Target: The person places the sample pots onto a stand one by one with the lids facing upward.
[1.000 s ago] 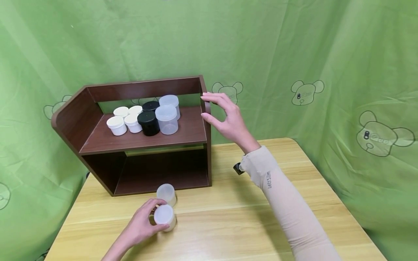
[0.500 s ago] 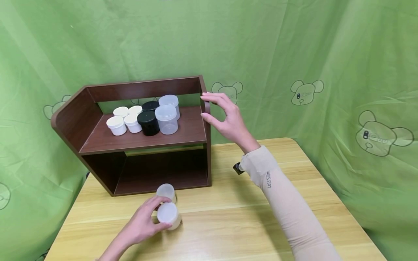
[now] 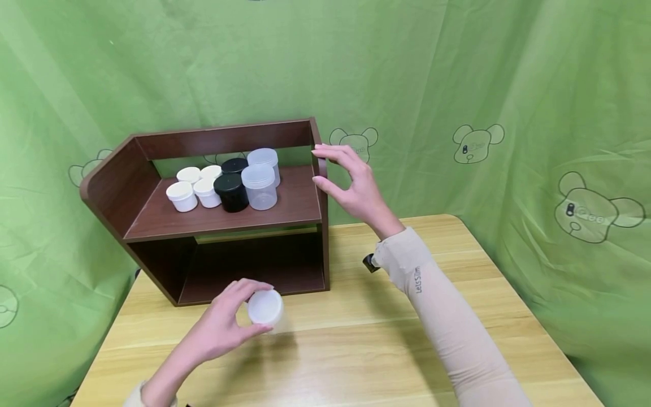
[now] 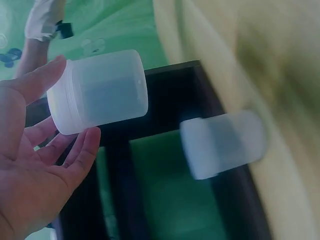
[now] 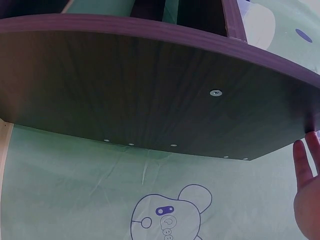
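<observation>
My left hand [image 3: 221, 325] holds a translucent white screw-lid jar [image 3: 265, 308] by its lid, thumb on one side and fingers on the other. The jar hangs above the table, in front of the dark brown shelf unit [image 3: 290, 212]. In the left wrist view, a second translucent jar [image 4: 225, 142] stands on the table by the shelf's lower front edge; in the head view the held jar and hand hide it. My right hand [image 3: 358, 189] grips the front edge of the shelf's right side panel [image 5: 150, 90] with thumb and fingertips.
On the upper shelf sit several small white jars [image 3: 182, 198], two black jars [image 3: 232, 195] and two taller clear jars [image 3: 261, 192]. The lower compartment [image 3: 254, 271] shows a dark floor. Green cloth [image 3: 386, 73] surrounds the wooden table [image 3: 366, 350].
My left hand has shifted its jar rightward along the table, then raised it off the surface toward the shelf. The right hand stays on the side panel.
</observation>
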A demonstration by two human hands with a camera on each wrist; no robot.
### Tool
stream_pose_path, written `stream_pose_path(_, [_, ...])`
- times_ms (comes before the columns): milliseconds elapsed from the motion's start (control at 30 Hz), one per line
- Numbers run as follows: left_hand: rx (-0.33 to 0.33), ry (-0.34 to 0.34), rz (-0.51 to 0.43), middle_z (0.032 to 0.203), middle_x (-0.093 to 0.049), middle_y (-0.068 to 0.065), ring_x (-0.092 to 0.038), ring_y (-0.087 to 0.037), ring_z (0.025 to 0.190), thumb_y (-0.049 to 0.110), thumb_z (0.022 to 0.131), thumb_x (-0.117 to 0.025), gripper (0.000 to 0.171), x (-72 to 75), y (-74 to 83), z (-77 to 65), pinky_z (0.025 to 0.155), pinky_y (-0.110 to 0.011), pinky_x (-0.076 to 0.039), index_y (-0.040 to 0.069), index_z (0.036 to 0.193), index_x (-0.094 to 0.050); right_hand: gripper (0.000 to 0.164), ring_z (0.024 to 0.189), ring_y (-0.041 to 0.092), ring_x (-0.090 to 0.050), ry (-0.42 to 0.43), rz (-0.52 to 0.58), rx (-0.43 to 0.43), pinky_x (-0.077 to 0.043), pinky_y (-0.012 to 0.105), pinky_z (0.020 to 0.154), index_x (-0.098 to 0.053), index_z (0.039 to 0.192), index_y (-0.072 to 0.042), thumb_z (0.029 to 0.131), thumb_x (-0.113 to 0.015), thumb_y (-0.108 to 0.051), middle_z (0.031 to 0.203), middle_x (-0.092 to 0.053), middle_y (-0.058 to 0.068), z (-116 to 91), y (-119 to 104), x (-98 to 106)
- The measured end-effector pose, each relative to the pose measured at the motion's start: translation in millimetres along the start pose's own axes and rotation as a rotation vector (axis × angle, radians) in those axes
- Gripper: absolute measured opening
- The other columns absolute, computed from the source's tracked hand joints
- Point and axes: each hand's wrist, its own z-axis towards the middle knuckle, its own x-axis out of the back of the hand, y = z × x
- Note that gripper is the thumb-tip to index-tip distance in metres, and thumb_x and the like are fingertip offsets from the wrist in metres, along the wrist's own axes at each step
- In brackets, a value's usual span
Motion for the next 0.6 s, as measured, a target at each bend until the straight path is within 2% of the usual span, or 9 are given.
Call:
stream_pose_path(367, [-0.098, 0.012, 0.024, 0.129, -0.064, 0.01, -0.056, -0.011, 0.116, 0.034, 0.079, -0.09, 0.063, 35.2, 28.9, 35.0, 0.086, -0.034, -0.059, 0.025, 0.136, -0.064, 0.042, 0.14, 0.032, -0.05, 0.005, -0.001, 0.007, -0.042, 0.039, 0.122, -0.065, 0.132, 0.003, 0.092, -0.074, -0.003, 0.142, -0.061, 0.02, -1, 2, -1])
stream_pose_path(600, [-0.14, 0.034, 0.02, 0.132, -0.064, 0.007, -0.056, -0.013, 0.118, 0.033, 0.082, -0.089, 0.062, 51.4, 39.9, 54.9, 0.087, -0.038, -0.06, 0.023, 0.138, -0.063, 0.043, 0.141, 0.031, -0.05, 0.001, -0.005, -0.005, -0.043, 0.041, 0.122, -0.064, 0.133, 0.002, 0.092, -0.074, -0.004, 0.143, -0.06, 0.018, -1, 2, -1])
